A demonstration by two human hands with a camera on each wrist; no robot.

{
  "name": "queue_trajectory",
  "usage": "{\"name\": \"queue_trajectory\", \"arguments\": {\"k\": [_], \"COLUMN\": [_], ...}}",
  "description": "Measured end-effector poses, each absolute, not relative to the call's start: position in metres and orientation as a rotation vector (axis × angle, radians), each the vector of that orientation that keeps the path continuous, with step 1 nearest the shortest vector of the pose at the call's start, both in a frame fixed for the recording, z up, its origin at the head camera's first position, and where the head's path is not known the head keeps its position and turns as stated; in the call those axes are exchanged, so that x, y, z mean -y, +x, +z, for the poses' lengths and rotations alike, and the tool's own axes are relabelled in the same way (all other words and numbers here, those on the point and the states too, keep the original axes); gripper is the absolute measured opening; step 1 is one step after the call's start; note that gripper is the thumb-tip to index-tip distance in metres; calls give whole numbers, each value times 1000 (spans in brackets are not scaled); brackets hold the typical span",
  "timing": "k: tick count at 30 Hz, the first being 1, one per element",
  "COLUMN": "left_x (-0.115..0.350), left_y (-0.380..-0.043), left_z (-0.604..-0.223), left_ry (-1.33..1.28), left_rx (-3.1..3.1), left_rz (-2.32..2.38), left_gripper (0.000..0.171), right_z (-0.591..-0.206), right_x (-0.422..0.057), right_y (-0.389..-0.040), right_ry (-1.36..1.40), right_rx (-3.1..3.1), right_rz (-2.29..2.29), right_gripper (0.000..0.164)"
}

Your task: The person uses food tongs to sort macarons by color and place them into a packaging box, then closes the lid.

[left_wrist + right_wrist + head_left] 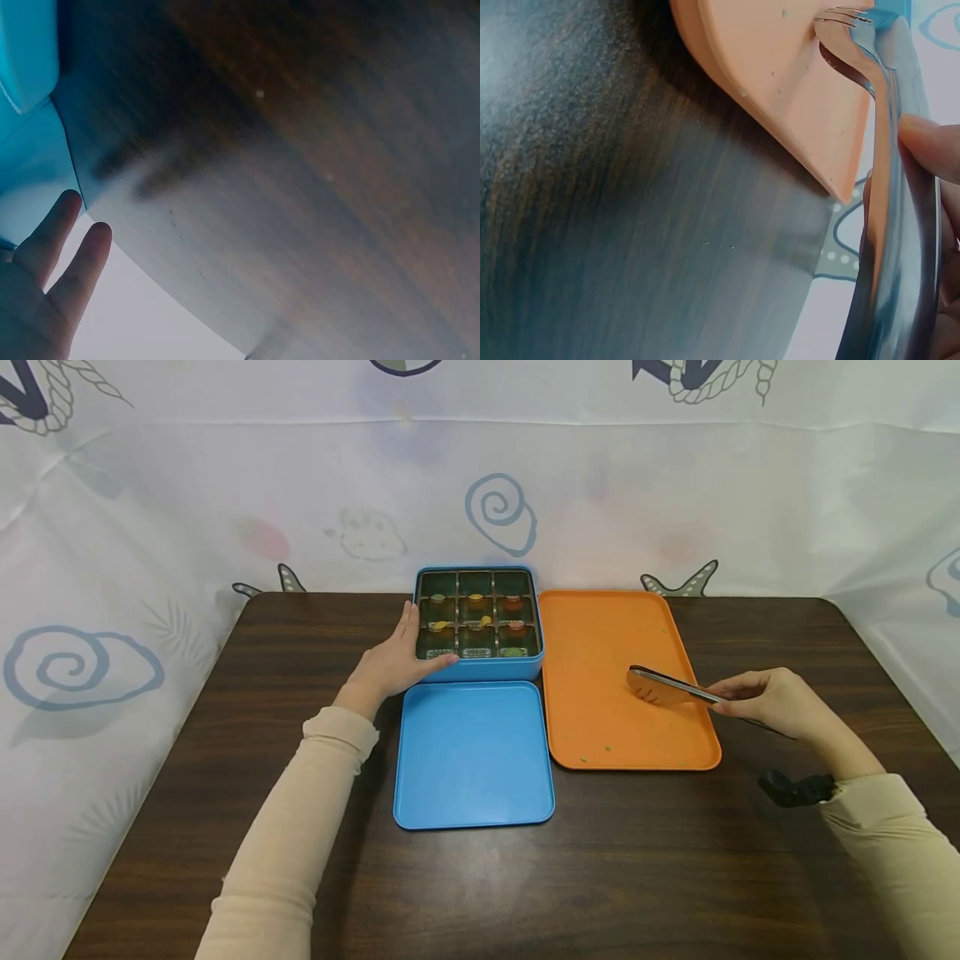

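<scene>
A blue box (487, 672) with a dark grid of compartments stands at the back centre. Small yellow, orange and green pieces (477, 597) lie in several of its compartments. Against the box's left side rests my left hand (384, 667), fingers straight and the thumb along the front rim. In the left wrist view two extended fingers (82, 266) show beside the blue wall. My right hand (783, 702) grips metal serving tongs (678, 684) with a fork-like end. Their tip is over the orange tray (592, 693), with nothing visible between the tong ends.
A shallow blue tray or lid (474, 760) lies directly in front of the box, beside the orange tray. Tiny green bits (608, 749) are scattered on the orange tray. Behind the dark wooden table (637, 860) hangs a printed white cloth (585, 510).
</scene>
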State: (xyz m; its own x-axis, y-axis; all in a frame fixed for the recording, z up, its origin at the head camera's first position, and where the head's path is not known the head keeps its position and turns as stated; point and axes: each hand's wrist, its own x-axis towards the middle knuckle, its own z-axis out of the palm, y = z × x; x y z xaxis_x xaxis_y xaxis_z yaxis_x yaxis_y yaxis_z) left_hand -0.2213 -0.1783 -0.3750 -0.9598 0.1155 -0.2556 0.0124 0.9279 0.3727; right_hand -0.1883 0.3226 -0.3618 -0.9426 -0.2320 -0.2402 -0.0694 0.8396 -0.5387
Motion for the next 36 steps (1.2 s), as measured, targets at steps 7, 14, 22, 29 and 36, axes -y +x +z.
{"name": "queue_trajectory", "arguments": {"k": [7,14,22,29,36], "left_x": [178,179,179,178,178], "left_y": [-220,-221,-223,-223,-223], "left_z": [-375,-375,-375,-375,-375], "left_ry": [100,92,127,115,105], "left_rx": [-2813,-2813,-2836,-2827,-2821], "left_rz": [541,519,480,477,492], "left_gripper": [113,112,111,111,113], "right_z": [-358,-347,-327,-308,-293], "right_x": [-322,-315,-299,-275,-242], "right_y": [-189,-194,-205,-215,-221], "right_ry": [-208,-151,-86,-120,-160], "right_rx": [-2732,-2747,-2767,-2804,-2762], "right_rz": [-842,-910,-972,-974,-1012], "right_gripper": [49,53,61,59,57]}}
